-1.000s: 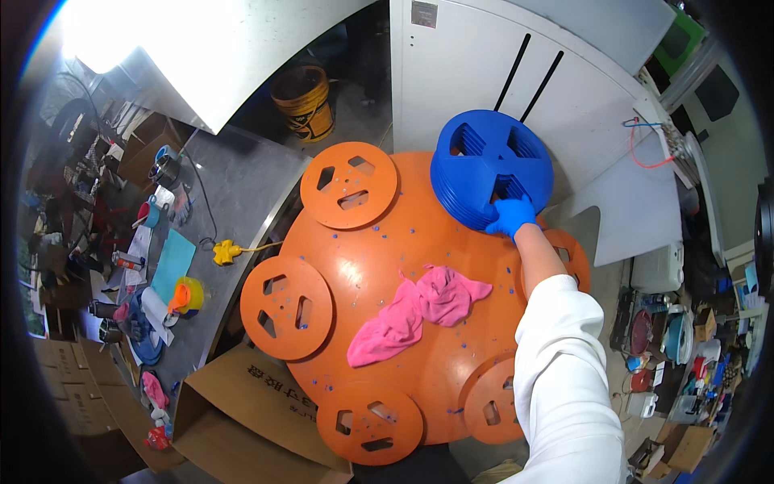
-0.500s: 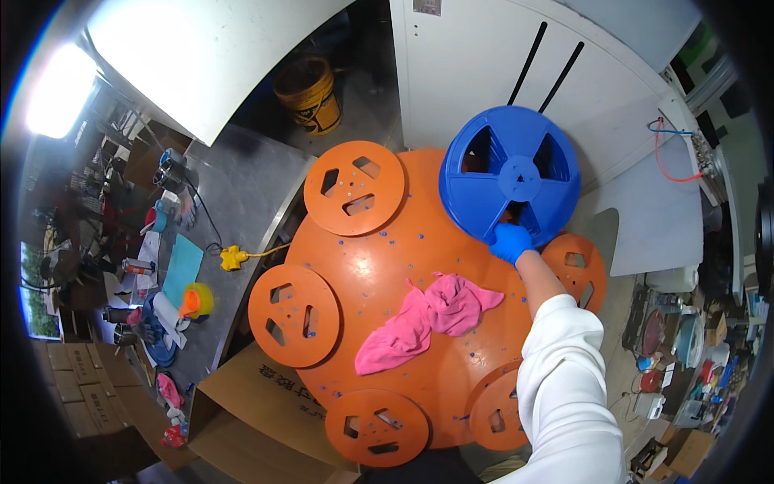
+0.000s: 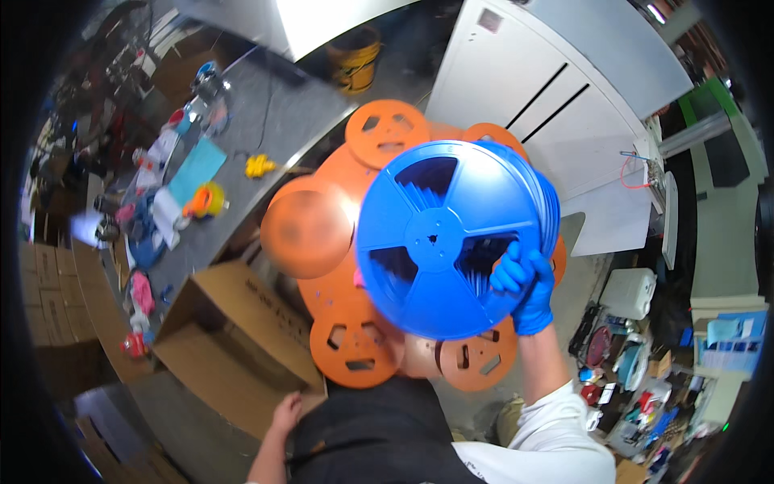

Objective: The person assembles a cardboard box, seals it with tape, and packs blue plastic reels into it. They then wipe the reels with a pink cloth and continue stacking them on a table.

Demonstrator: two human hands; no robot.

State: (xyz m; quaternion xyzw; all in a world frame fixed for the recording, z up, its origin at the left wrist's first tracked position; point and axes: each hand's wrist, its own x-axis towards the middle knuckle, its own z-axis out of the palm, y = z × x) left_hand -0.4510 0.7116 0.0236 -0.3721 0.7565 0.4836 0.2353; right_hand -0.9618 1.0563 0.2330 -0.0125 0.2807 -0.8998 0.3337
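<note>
My right hand (image 3: pixel 524 282), in a blue glove, is closed on a stack of blue plastic reels (image 3: pixel 492 189). Its fingers hook through a window in the front reel's flange, and further reel edges show behind. The stack is raised in front of the orange machine top (image 3: pixel 326 298), hiding much of it. My bare left hand (image 3: pixel 288 411) is low, at the near edge of an open cardboard box (image 3: pixel 242 323); its fingers are too small and soft to read. Only a sliver of pink cloth (image 3: pixel 359 277) shows beside the reels.
Orange discs with cut-outs ring the machine top, such as the orange disc (image 3: pixel 356 347) near me. A metal bench (image 3: pixel 298 113) at left carries a yellow tape roll (image 3: pixel 211 199) and clutter. A yellow bucket (image 3: pixel 355 60) stands behind, and a white cabinet (image 3: pixel 492 81) at the back right.
The blue reels have come up off the far right of the orange top toward me, held by my right hand. My left hand has come into view, and the head view has shifted.
</note>
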